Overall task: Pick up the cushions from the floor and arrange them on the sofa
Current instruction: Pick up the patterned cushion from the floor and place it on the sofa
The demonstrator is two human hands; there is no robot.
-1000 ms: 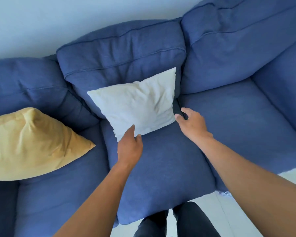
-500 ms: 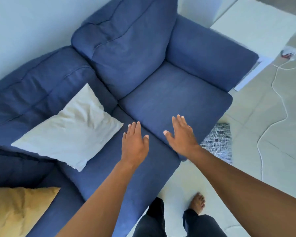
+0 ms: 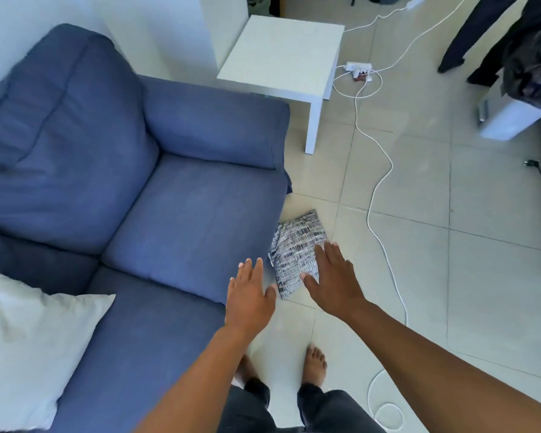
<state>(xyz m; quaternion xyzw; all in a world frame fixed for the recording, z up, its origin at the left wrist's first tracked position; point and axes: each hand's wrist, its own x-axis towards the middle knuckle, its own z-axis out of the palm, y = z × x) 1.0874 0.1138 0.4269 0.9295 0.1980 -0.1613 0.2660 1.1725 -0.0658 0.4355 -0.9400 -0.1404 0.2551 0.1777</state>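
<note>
Your left hand [image 3: 250, 298] and right hand [image 3: 334, 282] are both spread flat, fingers extended, holding nothing. The patterned cushion [image 3: 294, 248] lies on the tiled floor [image 3: 450, 276] just beside the front right corner of the blue sofa [image 3: 169, 198]; your right hand overlaps its near edge in view, though contact cannot be told. A white cushion [image 3: 28, 339] sits on the sofa's left seat. A white cable [image 3: 384, 170] runs across the floor past a white side table [image 3: 281, 54].

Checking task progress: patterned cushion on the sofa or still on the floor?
On the floor: patterned cushion lies on tiles beside the sofa.
</note>
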